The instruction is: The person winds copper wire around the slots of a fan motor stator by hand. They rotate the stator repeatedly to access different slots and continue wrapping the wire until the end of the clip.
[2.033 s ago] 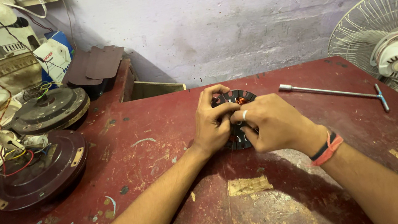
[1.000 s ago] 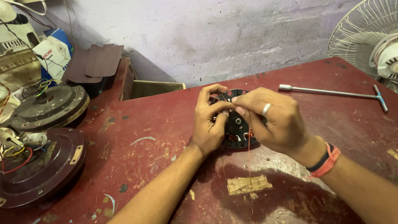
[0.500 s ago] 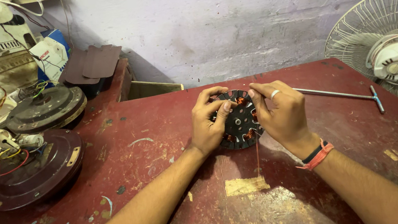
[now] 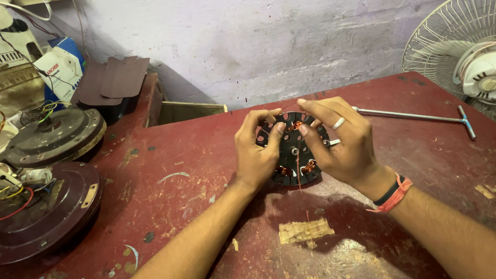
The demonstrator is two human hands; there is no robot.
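**Both hands on fan stator, mid-table**

Left edge of the red table [image 4: 141, 190]: 2 dark ceiling-fan motor housings, the near one [image 4: 36, 213] with red and yellow wires on top, the far one [image 4: 55, 135] just behind it toward the back-left corner. Brown flat blades [image 4: 114, 80] lie past that corner.

Left hand [image 4: 256, 154]: fingers curled around the left rim of the black round stator [image 4: 294, 153], thumb pressed on its face. Stator stands tilted up off the surface near table centre, closer to the back edge; copper windings show at its lower rim.

Right hand [image 4: 343, 143]: fingers closed on the stator's right rim and top, ring on 1 finger, red-and-black band at the wrist.

T-handle wrench [image 4: 415, 116] lies flat near the back-right, apart from the hands. White table fan [image 4: 490, 59] stands at the right edge.
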